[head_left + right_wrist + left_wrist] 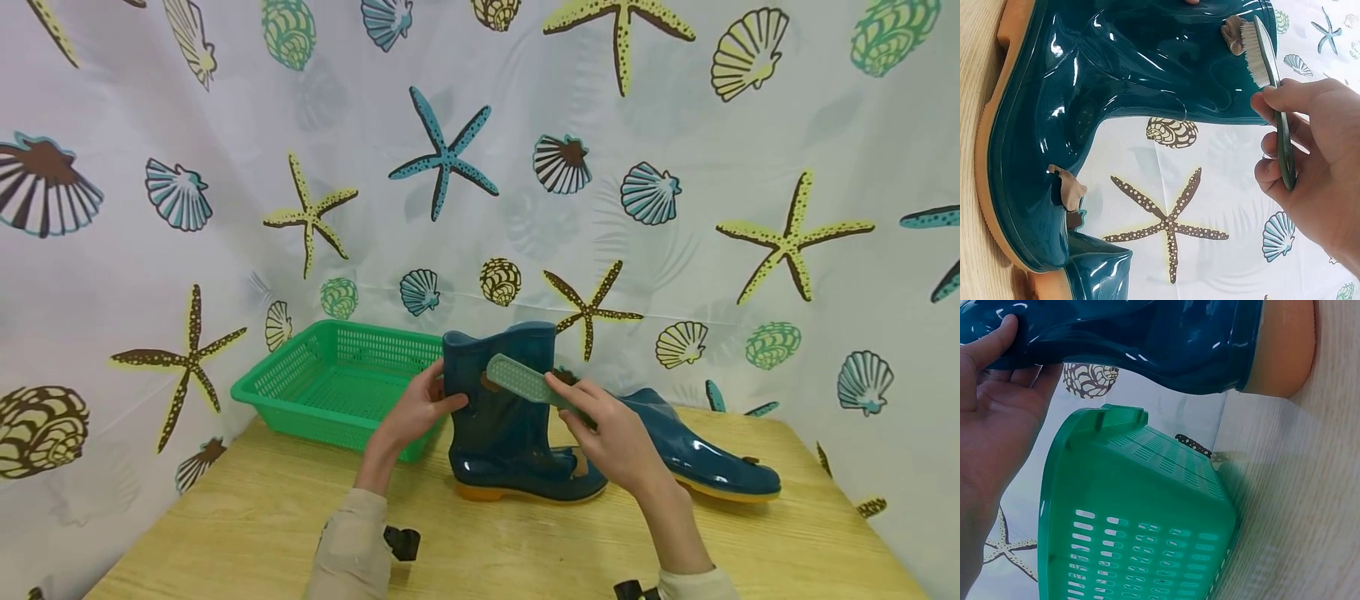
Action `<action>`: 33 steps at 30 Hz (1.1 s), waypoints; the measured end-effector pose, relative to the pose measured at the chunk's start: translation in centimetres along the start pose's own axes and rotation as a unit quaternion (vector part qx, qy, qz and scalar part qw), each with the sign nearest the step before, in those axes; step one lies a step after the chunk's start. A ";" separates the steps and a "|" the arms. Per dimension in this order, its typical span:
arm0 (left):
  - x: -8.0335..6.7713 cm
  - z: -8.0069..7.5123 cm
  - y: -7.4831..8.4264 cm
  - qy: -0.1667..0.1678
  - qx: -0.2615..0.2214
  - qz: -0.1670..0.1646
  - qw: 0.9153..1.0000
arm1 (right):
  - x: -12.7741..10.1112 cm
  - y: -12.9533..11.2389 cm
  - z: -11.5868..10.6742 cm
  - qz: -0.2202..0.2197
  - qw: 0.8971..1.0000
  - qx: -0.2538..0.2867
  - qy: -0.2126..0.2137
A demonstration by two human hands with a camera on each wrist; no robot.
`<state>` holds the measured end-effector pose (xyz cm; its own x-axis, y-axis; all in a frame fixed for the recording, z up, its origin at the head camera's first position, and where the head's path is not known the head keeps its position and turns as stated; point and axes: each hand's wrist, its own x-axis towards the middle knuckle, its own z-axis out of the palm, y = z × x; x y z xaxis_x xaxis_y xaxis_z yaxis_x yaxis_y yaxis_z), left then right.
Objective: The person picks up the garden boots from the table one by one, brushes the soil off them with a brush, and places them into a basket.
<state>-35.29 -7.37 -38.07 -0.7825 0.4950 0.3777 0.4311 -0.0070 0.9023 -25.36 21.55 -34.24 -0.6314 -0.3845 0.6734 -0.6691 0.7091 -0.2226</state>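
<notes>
A dark blue rubber boot (498,433) with an orange sole stands upright on the table, toe to the right. My left hand (415,408) grips the back of its shaft, thumb on the near side and the other fingers behind it. In my right hand (621,437) is a green scrub brush (1267,47), held by its handle. The white bristles are right at a brown mud patch (1233,35) high on the shaft. Another brown patch (1072,190) clings to the top of the foot.
A second blue boot (705,458) lies tilted to the right, with a small brown spot near its toe. Back left is a green perforated basket (330,421). The wooden table (525,554) ends against a shell-and-starfish curtain (510,233).
</notes>
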 end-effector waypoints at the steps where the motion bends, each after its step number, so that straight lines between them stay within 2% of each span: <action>1: 0.0 0.0 0.0 0.000 -0.001 0.000 1.000 | 0.0 0.0 0.0 0.001 1.000 0.002 -0.003; 13: 0.0 0.1 -0.3 0.004 0.000 0.006 1.000 | -0.3 0.0 -0.4 0.007 1.000 0.011 -0.029; 20: -0.1 0.1 -0.3 0.002 0.001 -0.003 1.000 | -0.2 -0.1 -0.4 -0.027 0.998 0.020 0.047; 23: -0.1 0.1 -0.2 0.002 -0.002 -0.005 1.000 | -0.1 -0.2 -0.4 -0.031 0.998 0.014 0.061; 33: -0.1 0.0 -0.2 -0.002 0.000 -0.006 1.000 | -0.1 -0.3 0.0 0.003 1.000 -0.005 0.002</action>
<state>-35.33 -7.44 -38.28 -0.7865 0.4977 0.3657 0.4217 0.0001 0.9067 -25.10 21.38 -34.23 -0.6340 -0.3782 0.6746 -0.6613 0.7173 -0.2194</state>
